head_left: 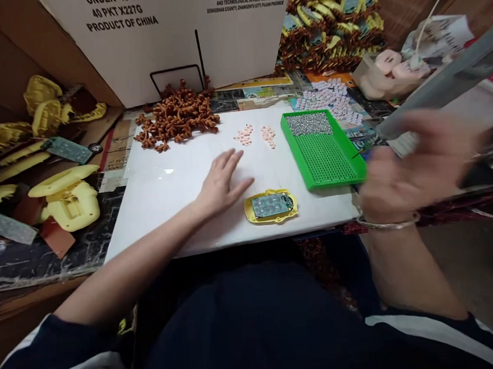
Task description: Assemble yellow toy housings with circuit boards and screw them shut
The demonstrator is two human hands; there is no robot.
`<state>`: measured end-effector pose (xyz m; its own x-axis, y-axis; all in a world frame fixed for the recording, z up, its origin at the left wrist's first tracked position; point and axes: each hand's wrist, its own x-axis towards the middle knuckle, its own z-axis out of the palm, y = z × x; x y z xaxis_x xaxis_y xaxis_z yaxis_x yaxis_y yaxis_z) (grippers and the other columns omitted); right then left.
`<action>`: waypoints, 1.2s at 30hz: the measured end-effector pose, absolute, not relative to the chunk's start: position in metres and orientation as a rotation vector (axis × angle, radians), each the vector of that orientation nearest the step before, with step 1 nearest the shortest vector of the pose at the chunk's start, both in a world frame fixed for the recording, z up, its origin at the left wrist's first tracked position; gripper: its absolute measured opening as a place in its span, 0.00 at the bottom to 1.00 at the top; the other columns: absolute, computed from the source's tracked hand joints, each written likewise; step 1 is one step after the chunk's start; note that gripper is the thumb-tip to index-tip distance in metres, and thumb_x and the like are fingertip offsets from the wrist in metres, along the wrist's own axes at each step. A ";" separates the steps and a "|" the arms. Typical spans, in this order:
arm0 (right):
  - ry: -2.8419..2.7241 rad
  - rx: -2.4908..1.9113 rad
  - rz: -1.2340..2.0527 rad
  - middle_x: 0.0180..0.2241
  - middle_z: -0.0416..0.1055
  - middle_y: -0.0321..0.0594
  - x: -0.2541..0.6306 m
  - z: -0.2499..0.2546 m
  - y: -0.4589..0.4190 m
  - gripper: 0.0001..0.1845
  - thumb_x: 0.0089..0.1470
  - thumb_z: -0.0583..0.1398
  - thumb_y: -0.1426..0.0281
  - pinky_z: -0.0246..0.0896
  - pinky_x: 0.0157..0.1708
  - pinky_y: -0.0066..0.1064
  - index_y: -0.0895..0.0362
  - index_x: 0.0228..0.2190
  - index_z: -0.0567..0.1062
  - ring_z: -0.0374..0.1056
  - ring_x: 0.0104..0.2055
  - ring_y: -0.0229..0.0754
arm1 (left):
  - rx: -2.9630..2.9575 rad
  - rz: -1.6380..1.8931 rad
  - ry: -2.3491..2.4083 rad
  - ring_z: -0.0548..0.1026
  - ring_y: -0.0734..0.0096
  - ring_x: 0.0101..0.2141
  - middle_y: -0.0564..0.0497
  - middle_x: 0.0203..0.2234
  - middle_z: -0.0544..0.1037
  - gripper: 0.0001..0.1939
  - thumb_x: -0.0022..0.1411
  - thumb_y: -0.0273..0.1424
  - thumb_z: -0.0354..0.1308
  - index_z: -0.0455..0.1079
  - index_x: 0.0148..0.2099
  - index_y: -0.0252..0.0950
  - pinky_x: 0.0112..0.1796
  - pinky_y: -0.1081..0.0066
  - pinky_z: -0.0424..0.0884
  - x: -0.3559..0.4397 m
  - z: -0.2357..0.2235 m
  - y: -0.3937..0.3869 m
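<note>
My left hand [223, 180] hovers above the white work surface, fingers spread and nothing in them. Just right of it lies a yellow plastic shell half [248, 213] with a green circuit board [270, 205] inside. My right hand [414, 164] is smeared by motion at the right, beyond the table's edge. It overlaps a grey cylindrical tool [443, 83], like an electric screwdriver, whose thin bit points toward the green tray. Whether the fingers grip the tool is unclear. The green tray [306, 176] holds small silver screws [309, 124] at its far end.
Brown branching plastic pieces [181, 119] are heaped at the back left. Two small clusters of pinkish parts [244, 135] sit mid-surface. Yellow shells [72, 204] crowd the left; more are stacked [332, 20] behind. White-pink pieces [328, 98] lie behind the tray. A carton [173, 45] stands at the back.
</note>
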<state>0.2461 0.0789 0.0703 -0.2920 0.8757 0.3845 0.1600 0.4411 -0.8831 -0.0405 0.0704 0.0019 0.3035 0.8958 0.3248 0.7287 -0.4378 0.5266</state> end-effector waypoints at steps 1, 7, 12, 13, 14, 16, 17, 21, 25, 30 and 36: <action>-1.799 -1.032 0.758 0.52 0.69 0.44 0.241 0.067 0.082 0.20 0.59 0.59 0.56 0.66 0.45 0.52 0.45 0.52 0.72 0.64 0.58 0.61 | 2.253 0.710 1.599 0.52 0.42 0.69 0.31 0.69 0.54 0.42 0.64 0.50 0.58 0.52 0.71 0.32 0.67 0.45 0.50 -0.040 0.004 0.087; -2.343 -1.901 -0.018 0.33 0.75 0.51 0.218 0.052 0.125 0.12 0.55 0.60 0.62 0.55 0.32 0.38 0.58 0.30 0.74 0.69 0.35 0.52 | 2.103 0.256 1.874 0.36 0.35 0.71 0.25 0.71 0.39 0.60 0.59 0.59 0.56 0.34 0.74 0.24 0.68 0.46 0.37 0.008 0.012 0.159; -2.439 -1.757 0.014 0.25 0.72 0.46 0.223 0.047 0.123 0.10 0.54 0.54 0.72 0.47 0.29 0.34 0.55 0.21 0.66 0.63 0.29 0.44 | 2.071 0.338 1.858 0.37 0.38 0.72 0.29 0.72 0.40 0.54 0.63 0.54 0.55 0.36 0.74 0.24 0.69 0.50 0.36 0.038 0.011 0.197; -2.458 -1.712 0.024 0.25 0.71 0.45 0.225 0.046 0.119 0.11 0.54 0.54 0.72 0.47 0.29 0.34 0.55 0.21 0.65 0.63 0.28 0.44 | 2.045 0.408 1.834 0.38 0.39 0.72 0.29 0.72 0.42 0.51 0.64 0.51 0.55 0.38 0.74 0.24 0.69 0.50 0.36 0.040 0.010 0.206; -2.479 -1.664 0.036 0.25 0.71 0.45 0.228 0.046 0.115 0.11 0.54 0.54 0.72 0.47 0.29 0.33 0.55 0.21 0.65 0.63 0.28 0.43 | 2.011 0.488 1.810 0.40 0.40 0.72 0.29 0.72 0.44 0.48 0.65 0.47 0.55 0.41 0.74 0.24 0.69 0.51 0.36 0.040 0.008 0.215; -2.526 -1.561 0.071 0.26 0.72 0.45 0.234 0.045 0.109 0.10 0.55 0.54 0.71 0.50 0.30 0.32 0.56 0.22 0.68 0.64 0.29 0.43 | 1.938 0.637 1.773 0.44 0.42 0.71 0.29 0.71 0.49 0.41 0.67 0.40 0.53 0.46 0.73 0.22 0.70 0.51 0.38 0.037 0.005 0.233; -2.551 -1.509 0.091 0.27 0.73 0.45 0.237 0.045 0.106 0.10 0.56 0.54 0.71 0.51 0.31 0.32 0.56 0.24 0.69 0.65 0.30 0.43 | 1.909 0.697 1.766 0.46 0.43 0.71 0.29 0.70 0.51 0.38 0.68 0.37 0.51 0.47 0.72 0.22 0.70 0.51 0.39 0.034 0.004 0.241; -2.640 -1.323 0.164 0.27 0.73 0.44 0.248 0.044 0.098 0.11 0.58 0.53 0.69 0.52 0.30 0.30 0.58 0.28 0.73 0.65 0.30 0.42 | 1.843 0.886 1.743 0.49 0.50 0.71 0.35 0.70 0.55 0.27 0.71 0.34 0.47 0.57 0.68 0.30 0.69 0.53 0.42 0.019 0.005 0.260; -2.680 -1.200 0.191 0.25 0.70 0.43 0.251 0.045 0.101 0.12 0.58 0.53 0.70 0.50 0.29 0.30 0.59 0.27 0.73 0.62 0.27 0.40 | 1.825 1.023 1.619 0.67 0.58 0.61 0.38 0.57 0.73 0.18 0.73 0.35 0.44 0.72 0.51 0.32 0.62 0.61 0.61 0.005 0.011 0.243; -2.734 -1.030 0.231 0.26 0.70 0.43 0.239 0.045 0.111 0.12 0.58 0.53 0.71 0.51 0.29 0.31 0.59 0.28 0.74 0.62 0.28 0.41 | 1.788 0.940 1.498 0.70 0.70 0.27 0.52 0.20 0.70 0.20 0.68 0.38 0.50 0.70 0.27 0.33 0.32 0.71 0.67 -0.017 0.020 0.196; -2.790 -0.876 0.316 0.28 0.73 0.42 0.218 0.041 0.124 0.12 0.60 0.55 0.68 0.53 0.29 0.29 0.58 0.33 0.77 0.64 0.30 0.40 | 1.704 0.844 1.533 0.63 0.75 0.19 0.56 0.13 0.64 0.13 0.56 0.28 0.54 0.66 0.19 0.35 0.25 0.73 0.57 -0.049 0.033 0.167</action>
<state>0.2178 0.1235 0.0409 -0.8044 0.5808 0.1251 0.5381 0.8014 -0.2612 -0.0490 0.1668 0.0330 0.0938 0.9953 0.0217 0.5507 -0.0701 0.8318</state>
